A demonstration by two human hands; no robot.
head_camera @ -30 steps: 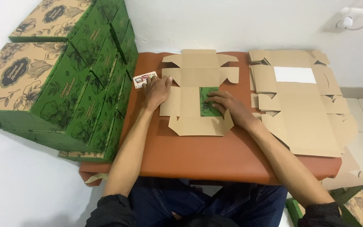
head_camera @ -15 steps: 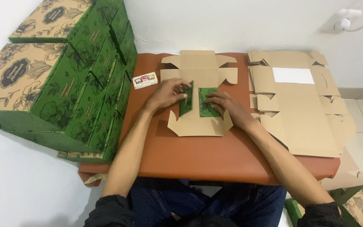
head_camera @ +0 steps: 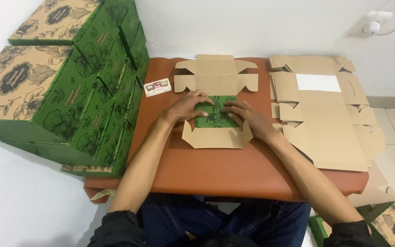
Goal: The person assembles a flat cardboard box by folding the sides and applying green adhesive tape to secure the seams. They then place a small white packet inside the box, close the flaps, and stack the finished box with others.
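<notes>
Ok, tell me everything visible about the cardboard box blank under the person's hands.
The cardboard box blank lies flat on the brown table top. It looks like plain kraft card, die-cut with tabs and flaps. Two side panels are folded inward over its middle, showing a green printed floral face. The left hand and right hand press those panels down. Tabbed sections stay open beyond and before the hands.

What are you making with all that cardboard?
A person sits at a brown table with a flat cardboard box blank in front of them. The left hand and right hand press two green printed flaps down flat in its middle. A stack of unfolded blanks lies on the right; finished green boxes are piled on the left.
</notes>
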